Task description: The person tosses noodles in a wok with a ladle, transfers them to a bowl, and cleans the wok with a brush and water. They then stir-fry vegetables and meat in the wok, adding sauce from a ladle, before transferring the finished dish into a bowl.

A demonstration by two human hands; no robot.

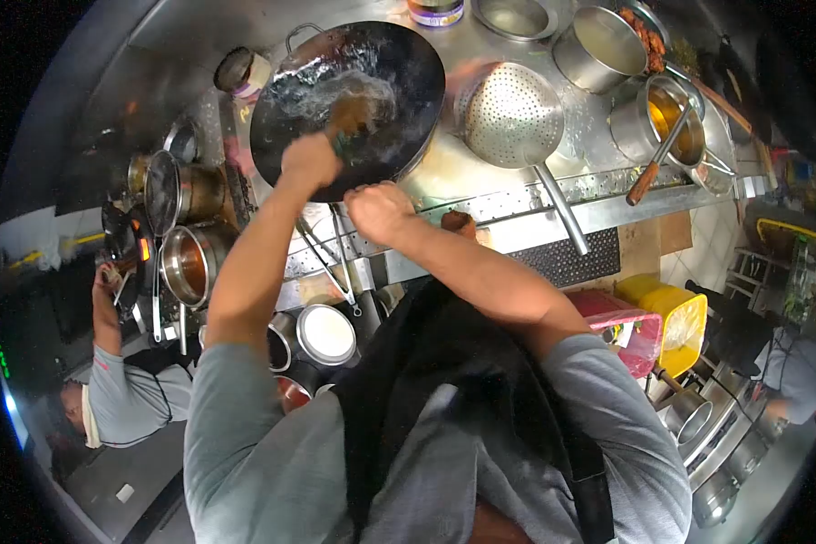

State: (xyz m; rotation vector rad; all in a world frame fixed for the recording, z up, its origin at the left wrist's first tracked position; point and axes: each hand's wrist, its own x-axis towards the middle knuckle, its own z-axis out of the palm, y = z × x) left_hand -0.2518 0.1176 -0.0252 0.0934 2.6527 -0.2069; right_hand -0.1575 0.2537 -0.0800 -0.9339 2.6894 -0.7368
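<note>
two hands [310, 161] [378, 210], one wok [408, 82]

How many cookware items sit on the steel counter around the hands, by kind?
Wok: 1
Perforated strainer ladle: 1
Steel pots at top right: 2
Steel bowl: 1
Total: 5
The left hand scrubs the wok with a brush; the right hand grips its rim.

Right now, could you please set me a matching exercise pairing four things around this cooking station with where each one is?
Things:
1. wok
2. perforated strainer
3. yellow bin
4. left hand

Places:
A. below the counter, beside a pink tub
B. inside the wok, gripping a brush
C. on the steel counter, right of the wok
D. at the counter's middle, wet inside

Pairs: 1-D, 2-C, 3-A, 4-B
</note>
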